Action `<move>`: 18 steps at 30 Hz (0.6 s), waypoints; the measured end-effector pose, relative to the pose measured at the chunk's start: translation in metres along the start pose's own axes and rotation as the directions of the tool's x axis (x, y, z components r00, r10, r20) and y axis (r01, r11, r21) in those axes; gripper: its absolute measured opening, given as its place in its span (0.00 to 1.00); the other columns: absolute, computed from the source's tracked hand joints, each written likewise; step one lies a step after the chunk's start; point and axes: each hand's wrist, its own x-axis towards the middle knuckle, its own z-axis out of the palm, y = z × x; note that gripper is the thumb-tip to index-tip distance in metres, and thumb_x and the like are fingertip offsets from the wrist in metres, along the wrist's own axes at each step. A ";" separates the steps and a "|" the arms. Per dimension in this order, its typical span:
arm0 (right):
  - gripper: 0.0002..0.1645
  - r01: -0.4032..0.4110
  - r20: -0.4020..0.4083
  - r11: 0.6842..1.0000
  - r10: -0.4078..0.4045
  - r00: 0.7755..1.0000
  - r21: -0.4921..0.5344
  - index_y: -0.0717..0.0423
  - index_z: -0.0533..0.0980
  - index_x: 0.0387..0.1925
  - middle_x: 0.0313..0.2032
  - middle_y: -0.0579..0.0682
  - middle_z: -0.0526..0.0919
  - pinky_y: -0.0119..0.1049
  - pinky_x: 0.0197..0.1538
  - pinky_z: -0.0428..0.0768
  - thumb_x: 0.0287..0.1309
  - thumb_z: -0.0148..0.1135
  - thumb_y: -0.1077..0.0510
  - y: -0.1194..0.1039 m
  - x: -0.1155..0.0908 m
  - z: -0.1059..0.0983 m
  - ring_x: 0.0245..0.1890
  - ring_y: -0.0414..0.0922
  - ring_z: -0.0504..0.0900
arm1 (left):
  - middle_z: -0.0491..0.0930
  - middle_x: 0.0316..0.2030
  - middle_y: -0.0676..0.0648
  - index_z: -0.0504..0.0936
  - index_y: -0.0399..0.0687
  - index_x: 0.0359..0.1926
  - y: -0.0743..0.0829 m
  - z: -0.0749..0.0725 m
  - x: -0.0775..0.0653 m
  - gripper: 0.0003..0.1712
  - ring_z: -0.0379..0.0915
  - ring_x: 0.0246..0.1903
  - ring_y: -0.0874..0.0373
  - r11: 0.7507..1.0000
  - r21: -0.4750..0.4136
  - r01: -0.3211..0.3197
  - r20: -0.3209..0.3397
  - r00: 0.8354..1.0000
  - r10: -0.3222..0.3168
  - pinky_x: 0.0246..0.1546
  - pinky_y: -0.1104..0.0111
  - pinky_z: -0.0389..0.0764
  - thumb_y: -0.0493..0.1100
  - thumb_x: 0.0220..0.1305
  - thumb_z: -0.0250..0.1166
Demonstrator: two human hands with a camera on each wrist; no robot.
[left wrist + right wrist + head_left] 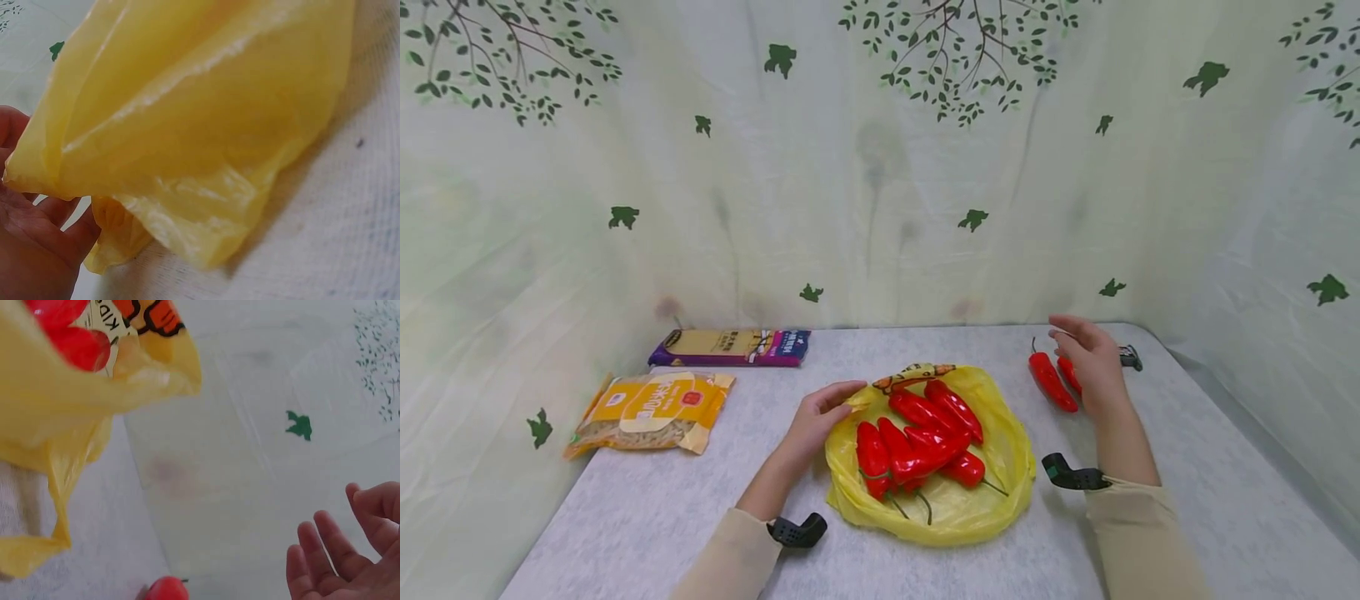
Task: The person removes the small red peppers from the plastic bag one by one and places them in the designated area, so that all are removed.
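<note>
A yellow plastic bag [1000, 508] lies spread wide on the table, with several glossy red peppers [951, 446] inside. At its left rim, my left hand [811, 423] holds the plastic between thumb and fingers; the left wrist view shows the bag's side [206, 112] draped across that hand [37, 244]. My right hand [1093, 367] hovers at the back right with nothing in it, its fingers [340, 547] apart. Under and beside it lie two more peppers, one whole red pepper [1051, 382] and another [1067, 372] partly hidden by the hand.
An orange food packet [655, 408] lies at the left edge of the table. Behind it rests a purple and tan packet [730, 348]. A small black and silver item [1130, 358] shows past my right hand. A leaf-patterned curtain [880, 208] encloses the table.
</note>
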 end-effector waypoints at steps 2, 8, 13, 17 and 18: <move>0.29 0.022 0.027 1.000 -0.022 0.999 -0.008 0.42 0.67 0.70 0.70 0.51 0.70 0.36 0.66 0.76 0.72 0.50 0.41 -0.005 -0.003 0.003 0.63 0.46 0.72 | 0.76 0.66 0.47 0.77 0.49 0.65 0.001 0.000 0.000 0.22 0.71 0.66 0.51 1.000 -0.009 0.004 -0.001 1.000 -0.004 0.67 0.62 0.74 0.36 0.72 0.55; 0.27 0.077 0.110 0.997 -0.073 0.991 -0.031 0.44 0.69 0.68 0.67 0.51 0.73 0.30 0.62 0.78 0.72 0.52 0.43 -0.014 -0.009 0.014 0.61 0.47 0.74 | 0.76 0.66 0.46 0.76 0.49 0.65 0.001 0.000 0.000 0.23 0.71 0.66 0.50 1.000 -0.018 0.001 0.010 1.000 -0.001 0.67 0.61 0.74 0.36 0.72 0.55; 0.27 0.150 0.192 0.989 -0.144 0.971 -0.016 0.47 0.70 0.67 0.66 0.51 0.73 0.22 0.55 0.79 0.72 0.54 0.44 -0.019 -0.013 0.023 0.60 0.45 0.75 | 0.76 0.66 0.46 0.77 0.50 0.65 0.001 0.001 0.000 0.23 0.71 0.66 0.50 1.000 -0.021 0.001 0.004 1.000 -0.001 0.67 0.60 0.74 0.36 0.71 0.55; 0.25 0.218 0.259 0.975 -0.221 0.940 0.038 0.52 0.71 0.64 0.66 0.53 0.73 0.23 0.54 0.79 0.71 0.55 0.47 -0.022 -0.016 0.031 0.60 0.46 0.76 | 0.76 0.66 0.46 0.77 0.50 0.65 0.000 0.000 0.000 0.23 0.71 0.66 0.50 1.000 -0.011 -0.005 0.007 1.000 0.005 0.67 0.60 0.74 0.36 0.71 0.55; 0.25 0.234 0.276 0.971 -0.238 0.931 0.048 0.52 0.72 0.64 0.65 0.53 0.73 0.23 0.54 0.79 0.71 0.55 0.47 -0.022 -0.017 0.033 0.60 0.45 0.76 | 0.76 0.66 0.46 0.77 0.50 0.65 0.000 -0.001 0.000 0.23 0.71 0.66 0.50 1.000 -0.009 -0.005 0.008 1.000 0.005 0.67 0.60 0.74 0.36 0.72 0.55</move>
